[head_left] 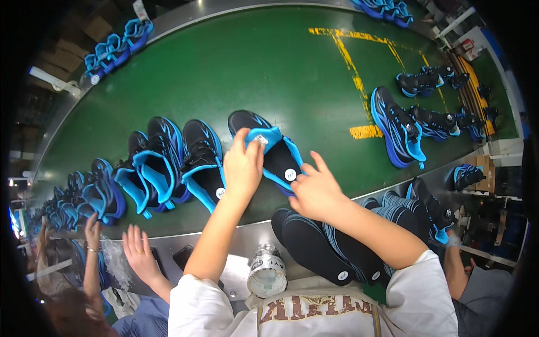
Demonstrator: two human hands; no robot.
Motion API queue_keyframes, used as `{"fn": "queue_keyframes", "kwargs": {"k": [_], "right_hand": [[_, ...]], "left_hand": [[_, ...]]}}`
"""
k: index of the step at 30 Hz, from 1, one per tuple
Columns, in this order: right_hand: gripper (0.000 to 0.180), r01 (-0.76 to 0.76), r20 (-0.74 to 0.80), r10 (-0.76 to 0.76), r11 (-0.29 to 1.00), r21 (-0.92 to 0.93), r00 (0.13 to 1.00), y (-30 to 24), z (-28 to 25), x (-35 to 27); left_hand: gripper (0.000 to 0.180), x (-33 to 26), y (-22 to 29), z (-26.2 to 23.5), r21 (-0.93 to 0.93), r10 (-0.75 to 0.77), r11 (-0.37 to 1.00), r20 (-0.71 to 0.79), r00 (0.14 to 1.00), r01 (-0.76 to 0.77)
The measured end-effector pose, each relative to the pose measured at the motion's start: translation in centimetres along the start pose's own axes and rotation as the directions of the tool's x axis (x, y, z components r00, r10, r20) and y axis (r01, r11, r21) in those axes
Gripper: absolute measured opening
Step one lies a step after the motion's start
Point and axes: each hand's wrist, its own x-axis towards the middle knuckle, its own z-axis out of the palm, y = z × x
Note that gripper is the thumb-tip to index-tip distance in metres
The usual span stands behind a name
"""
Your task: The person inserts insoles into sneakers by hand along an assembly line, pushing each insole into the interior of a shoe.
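Note:
A black and blue sneaker [279, 162] lies in front of me on the green belt, toe pointing away. My left hand [244, 163] pinches its light-blue tongue, which is pulled up and back. The fingers of my right hand [314, 191] close on the collar near the heel, with the index finger raised. Inside the shoe shows a black footbed with a round white sticker [289, 174]. Just left of my left hand stands another sneaker [203, 160], its opening toward me. Below my right forearm lie stacked black insoles [311, 244], some bearing round white stickers.
More sneakers [101, 194] line the near left of the green belt [252, 62]; others [396, 126] stand at right. A taped can [267, 275] stands on the metal ledge before me. Co-workers' hands reach in at left [140, 255] and right [453, 238].

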Motion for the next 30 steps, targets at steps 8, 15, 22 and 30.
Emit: {"fn": "queue_keyframes", "kwargs": {"k": [8, 15, 22, 30], "right_hand": [[0.048, -0.059, 0.285, 0.062, 0.998, -0.019, 0.956, -0.9, 0.5, 4.4], [0.044, 0.245, -0.585, 0.065, 0.867, 0.435, 0.808, 0.0, 3.0, -7.5], [0.031, 0.184, -0.657, 0.235, 0.845, 0.503, 0.717, -1.1, 12.1, -20.5], [0.051, -0.058, -0.626, 0.353, 0.896, 0.441, 0.696, -3.9, 16.4, -25.2]], "left_hand": [[0.011, 1.8, -0.5, -5.4, -0.322, -0.177, 0.923, 0.128, 0.976, 0.21], [0.009, -1.1, 2.7, -13.9, -0.942, -0.404, 0.129, 0.236, 0.883, 0.311], [0.016, -16.0, 11.3, -12.9, -0.511, -0.294, 0.59, 0.585, 0.756, 0.625], [0.014, -18.4, 16.3, -11.7, -0.277, 0.057, 0.96, 0.062, 0.996, -0.038]]}}
